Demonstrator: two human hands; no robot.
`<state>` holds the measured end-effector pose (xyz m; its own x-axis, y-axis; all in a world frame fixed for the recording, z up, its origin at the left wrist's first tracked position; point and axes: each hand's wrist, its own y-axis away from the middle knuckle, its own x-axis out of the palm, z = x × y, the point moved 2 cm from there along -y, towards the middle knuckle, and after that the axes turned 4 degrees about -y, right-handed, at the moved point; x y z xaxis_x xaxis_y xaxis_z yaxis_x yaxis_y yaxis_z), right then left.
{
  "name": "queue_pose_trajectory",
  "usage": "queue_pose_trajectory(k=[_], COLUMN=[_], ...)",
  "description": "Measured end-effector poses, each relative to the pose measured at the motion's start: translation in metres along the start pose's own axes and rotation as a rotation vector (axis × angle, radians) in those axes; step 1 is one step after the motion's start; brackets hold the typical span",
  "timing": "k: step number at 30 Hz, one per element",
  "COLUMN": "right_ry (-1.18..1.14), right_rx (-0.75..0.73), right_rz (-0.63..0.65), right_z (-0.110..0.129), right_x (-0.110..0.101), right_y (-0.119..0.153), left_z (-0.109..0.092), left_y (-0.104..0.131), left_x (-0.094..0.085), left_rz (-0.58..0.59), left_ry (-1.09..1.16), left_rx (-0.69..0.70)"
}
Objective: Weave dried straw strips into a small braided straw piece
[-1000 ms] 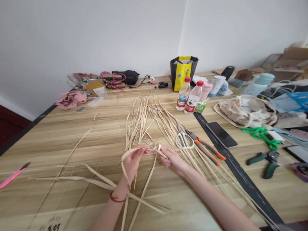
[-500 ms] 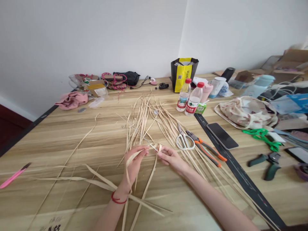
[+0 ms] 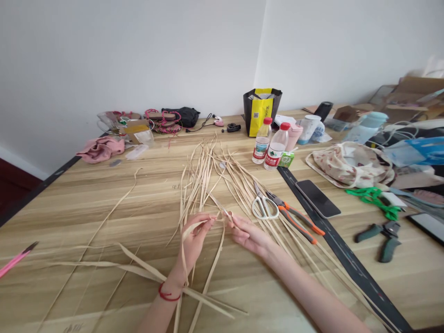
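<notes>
My left hand (image 3: 196, 238), a red cord at its wrist, pinches a pale flat plant strip (image 3: 189, 229) between thumb and fingertips. The strip loops over the back of the hand and down past the wrist. Just to the right, my right hand (image 3: 247, 233) is closed on a slim, shiny metal tool (image 3: 222, 206) pointing away and to the left; its exact kind I cannot make out. A short bit of strip spans the gap between both hands' fingertips. Beyond them lies a spread of loose strips (image 3: 204, 178), and more strips (image 3: 138, 268) cross under my left forearm.
White-handled scissors (image 3: 265, 208) and orange-grey pliers (image 3: 298, 222) lie right of the strips. Farther right are a phone (image 3: 318, 199) and green-handled cutters (image 3: 381, 236). Two red-capped bottles (image 3: 275, 148) stand before a yellow-black bag (image 3: 260, 113). A pink-handled tool (image 3: 15, 262) lies far left.
My right hand has turned and shifted slightly, and the metal tool now points more steeply away from me. The strip loop at the right fingertips has come down. My left hand keeps its pinch.
</notes>
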<state>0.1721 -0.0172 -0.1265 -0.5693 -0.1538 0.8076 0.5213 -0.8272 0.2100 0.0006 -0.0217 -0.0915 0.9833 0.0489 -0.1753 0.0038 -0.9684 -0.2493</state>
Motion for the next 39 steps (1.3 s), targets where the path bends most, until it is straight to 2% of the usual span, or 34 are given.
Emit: queue_pose_trajectory(k=[10, 16, 20, 27, 34, 39], right_ry=[-0.176, -0.139, -0.025, 0.234, 0.286, 0.31], right_rx=[0.131, 0.151, 0.119, 0.055, -0.055, -0.103], right_rz=[0.007, 0.039, 0.05, 0.068, 0.063, 0.039], right_z=[-0.001, -0.003, -0.004, -0.004, -0.004, -0.002], right_x=[-0.003, -0.007, -0.007, 0.006, 0.003, 0.003], right_y=[0.003, 0.002, 0.003, 0.007, 0.006, 0.007], left_z=[0.005, 0.003, -0.001, 0.002, 0.006, 0.001], left_y=[-0.001, -0.001, 0.0, -0.002, 0.001, 0.003], left_x=[0.001, 0.002, 0.001, -0.002, 0.002, 0.005], left_rz=[0.013, 0.021, 0.035, 0.019, 0.054, 0.109], left_ry=[0.004, -0.012, -0.036, -0.061, -0.052, -0.077], left_rx=[-0.049, -0.041, -0.022, 0.001, -0.018, 0.04])
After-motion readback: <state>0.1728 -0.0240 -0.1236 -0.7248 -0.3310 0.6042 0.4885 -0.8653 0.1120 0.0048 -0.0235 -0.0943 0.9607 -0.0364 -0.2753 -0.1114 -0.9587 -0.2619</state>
